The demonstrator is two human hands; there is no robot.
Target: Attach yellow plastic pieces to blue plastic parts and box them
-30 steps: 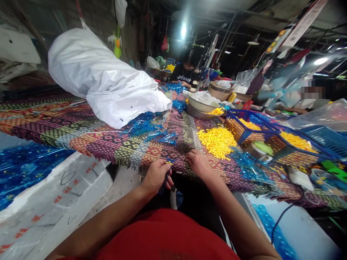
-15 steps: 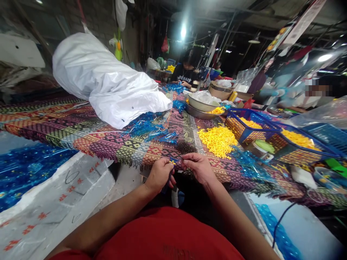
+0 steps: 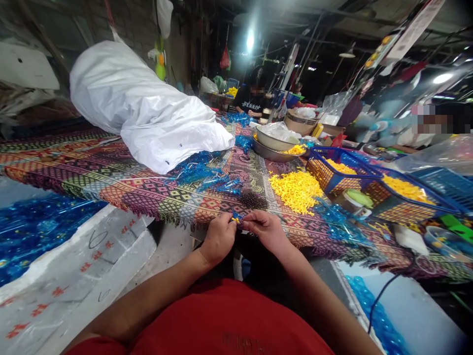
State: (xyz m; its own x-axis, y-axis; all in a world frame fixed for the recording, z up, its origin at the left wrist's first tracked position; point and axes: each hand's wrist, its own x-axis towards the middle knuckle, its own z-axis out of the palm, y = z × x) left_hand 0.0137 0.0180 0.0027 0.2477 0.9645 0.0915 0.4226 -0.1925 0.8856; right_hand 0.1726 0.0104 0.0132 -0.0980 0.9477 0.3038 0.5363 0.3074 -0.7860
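Note:
My left hand (image 3: 219, 237) is closed around a small blue and yellow piece (image 3: 235, 219) at the near edge of the patterned cloth (image 3: 148, 190). My right hand (image 3: 266, 229) pinches the same piece from the right, fingertips meeting the left hand's. Just beyond the hands lies a small dark pile of tiny parts (image 3: 253, 200). A heap of yellow pieces (image 3: 296, 190) is on the cloth to the right, and loose blue plastic pieces (image 3: 207, 176) lie further back.
A big white sack (image 3: 140, 106) lies at the left on the cloth. Blue baskets (image 3: 369, 185) with yellow pieces and metal bowls (image 3: 275, 145) stand at the right. Blue plastic sheets (image 3: 40, 227) lie lower left. Other people sit at the far end and at the right.
My right hand came back from the dark pile to meet my left hand. Both hands now pinch the small piece together at the cloth's edge.

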